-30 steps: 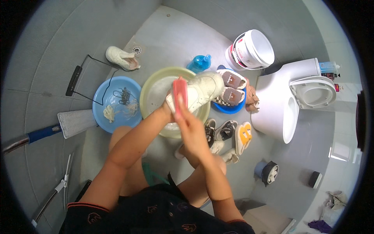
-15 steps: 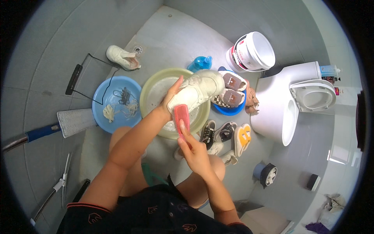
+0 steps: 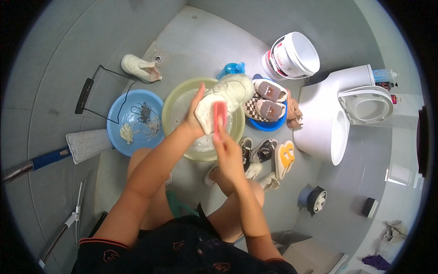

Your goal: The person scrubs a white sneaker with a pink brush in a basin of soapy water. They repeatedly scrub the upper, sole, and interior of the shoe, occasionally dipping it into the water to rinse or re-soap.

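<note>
My left hand (image 3: 197, 116) grips a white sneaker (image 3: 232, 93) by its heel end, the toe tilted up toward the far right. In my right hand (image 3: 228, 148) is a pink scrubbing brush (image 3: 220, 114), its head lying against the shoe's side. Both are above a yellow-green basin (image 3: 171, 102) that holds sudsy water. A second white sneaker (image 3: 137, 67) lies on the floor at the far left. Shoelaces (image 3: 147, 114), grey and white, rest in a light blue basin (image 3: 114, 125) on the left.
Behind the basin stands a blue bottle (image 3: 232, 69). To the right are slippers (image 3: 269, 91) in a blue tub, a white bucket (image 3: 283, 55), a toilet (image 3: 319, 118) and several shoes (image 3: 263, 151). A flat mop (image 3: 89, 144) leans at left.
The brush has shifted up and slightly right along the shoe's side, turning more upright. The sneaker has moved a little to the left. Both hands keep their grip.
</note>
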`<state>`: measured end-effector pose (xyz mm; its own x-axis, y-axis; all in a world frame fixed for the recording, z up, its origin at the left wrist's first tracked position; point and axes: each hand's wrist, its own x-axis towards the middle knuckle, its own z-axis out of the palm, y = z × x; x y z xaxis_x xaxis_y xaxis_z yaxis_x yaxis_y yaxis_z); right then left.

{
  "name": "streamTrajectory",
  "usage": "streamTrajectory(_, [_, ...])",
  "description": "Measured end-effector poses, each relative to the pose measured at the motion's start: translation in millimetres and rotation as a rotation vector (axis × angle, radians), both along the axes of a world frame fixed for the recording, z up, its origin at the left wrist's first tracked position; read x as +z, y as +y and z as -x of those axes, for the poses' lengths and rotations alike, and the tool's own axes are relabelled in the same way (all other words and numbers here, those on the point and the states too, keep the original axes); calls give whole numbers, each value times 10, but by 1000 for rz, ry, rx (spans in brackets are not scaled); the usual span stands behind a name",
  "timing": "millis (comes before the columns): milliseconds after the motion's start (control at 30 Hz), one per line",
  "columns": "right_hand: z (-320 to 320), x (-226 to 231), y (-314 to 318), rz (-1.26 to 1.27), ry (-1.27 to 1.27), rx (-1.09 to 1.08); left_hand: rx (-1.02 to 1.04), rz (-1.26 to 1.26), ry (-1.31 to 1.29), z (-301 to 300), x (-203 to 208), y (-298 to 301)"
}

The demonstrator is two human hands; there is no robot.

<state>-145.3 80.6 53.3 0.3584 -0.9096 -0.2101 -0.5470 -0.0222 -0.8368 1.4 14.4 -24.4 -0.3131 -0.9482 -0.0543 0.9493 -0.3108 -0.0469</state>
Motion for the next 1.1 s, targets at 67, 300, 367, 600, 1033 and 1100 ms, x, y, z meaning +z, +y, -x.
streamTrajectory(67, [-118, 92, -210, -98, -7, -89, -58, 72, 146, 31, -48, -7])
streamTrajectory(300, [-32, 179, 258, -131, -29, 20, 3, -93, 67, -62, 44, -55])
streamTrajectory(367, [-98, 186, 23, -128, 1, 20, -76, 12, 170, -55, -56, -15])
streamTrajectory(600, [65, 99, 378, -17, -75, 80, -61, -48, 104, -54, 73, -3])
streamTrajectory(1033, [-157, 293, -156, -149, 20, 61, -137, -127, 35, 89, 101, -11])
streamTrajectory(1100, [-154, 135, -232, -81, -147, 12, -129, -127, 42, 136, -28, -17])
